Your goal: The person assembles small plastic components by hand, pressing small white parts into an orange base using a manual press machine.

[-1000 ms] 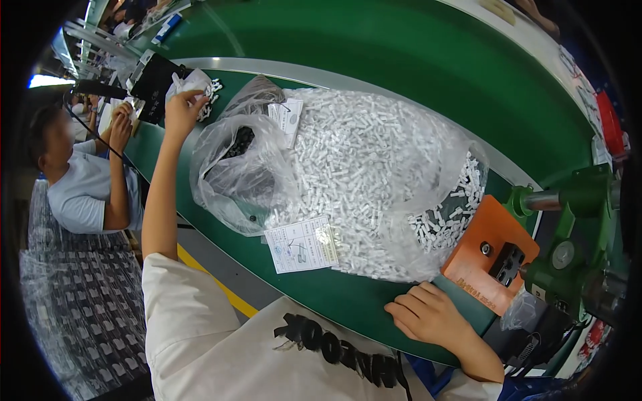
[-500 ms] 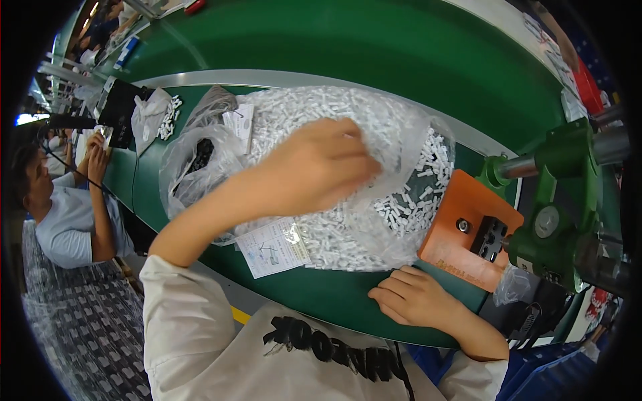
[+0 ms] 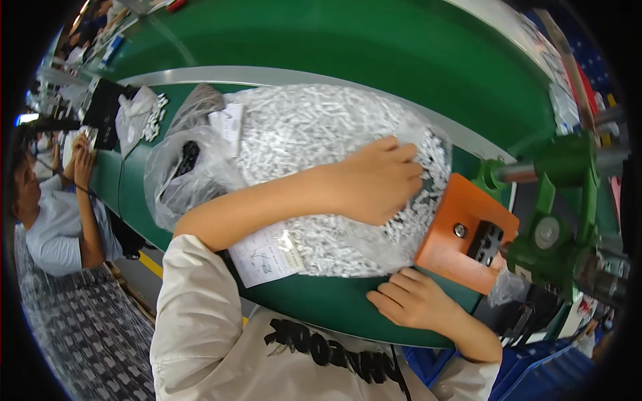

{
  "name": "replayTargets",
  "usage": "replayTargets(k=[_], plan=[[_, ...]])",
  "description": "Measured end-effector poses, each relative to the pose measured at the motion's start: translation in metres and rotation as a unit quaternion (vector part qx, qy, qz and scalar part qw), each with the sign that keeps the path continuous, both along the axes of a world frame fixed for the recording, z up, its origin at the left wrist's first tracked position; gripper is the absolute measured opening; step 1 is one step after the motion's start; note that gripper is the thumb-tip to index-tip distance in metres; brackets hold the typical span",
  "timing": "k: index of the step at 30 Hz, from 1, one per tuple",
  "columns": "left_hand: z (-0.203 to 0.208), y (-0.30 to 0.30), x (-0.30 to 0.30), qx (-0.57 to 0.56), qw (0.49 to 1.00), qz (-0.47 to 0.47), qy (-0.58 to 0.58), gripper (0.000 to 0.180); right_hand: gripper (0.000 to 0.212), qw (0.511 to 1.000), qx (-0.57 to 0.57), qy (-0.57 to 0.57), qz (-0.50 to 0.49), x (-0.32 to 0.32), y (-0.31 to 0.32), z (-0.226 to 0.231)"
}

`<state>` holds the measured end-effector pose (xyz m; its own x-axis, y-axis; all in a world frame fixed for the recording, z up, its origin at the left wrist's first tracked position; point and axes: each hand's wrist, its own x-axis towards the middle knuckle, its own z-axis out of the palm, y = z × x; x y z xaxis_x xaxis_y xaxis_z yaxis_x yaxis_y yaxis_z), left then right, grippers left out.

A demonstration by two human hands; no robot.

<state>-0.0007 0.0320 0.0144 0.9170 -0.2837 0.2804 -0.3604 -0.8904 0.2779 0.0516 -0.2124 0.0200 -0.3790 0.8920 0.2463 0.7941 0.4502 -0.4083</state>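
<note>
My left hand (image 3: 382, 182) reaches across a large clear plastic bag (image 3: 301, 110) filled with small white plastic parts. Its fingers are apart and bent down over loose white parts (image 3: 416, 212) at the bag's right side; the fingertips are hidden. My right hand (image 3: 413, 298) rests on the green table at the bag's near edge, fingers curled in and nothing visible in them. A printed paper sheet (image 3: 264, 256) with a small drawing lies beneath my left forearm, at the bag's near left.
An orange plate (image 3: 461, 234) with a black block (image 3: 485, 242) sits under a green press (image 3: 552, 220) on the right. Left of the big bag lies another clear bag (image 3: 180, 177) with black parts. A person (image 3: 63, 220) in light blue works farther left.
My left hand has moved right and nearer, from above the middle of the bag down to the loose white parts. My right hand stays almost where it was.
</note>
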Motion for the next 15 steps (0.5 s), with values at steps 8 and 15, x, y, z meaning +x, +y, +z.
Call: replayTargets(k=[8,15], plan=[[-0.016,-0.007,-0.005,0.039,0.997,0.032,-0.053,0.012,0.02,0.999,0.04,-0.033,0.006,-0.028,0.04,0.038],[-0.024,-0.016,-0.008,0.008,0.99,0.092,-0.103,0.017,0.029,0.987,0.153,0.0,-0.041,-0.069,0.149,0.07]])
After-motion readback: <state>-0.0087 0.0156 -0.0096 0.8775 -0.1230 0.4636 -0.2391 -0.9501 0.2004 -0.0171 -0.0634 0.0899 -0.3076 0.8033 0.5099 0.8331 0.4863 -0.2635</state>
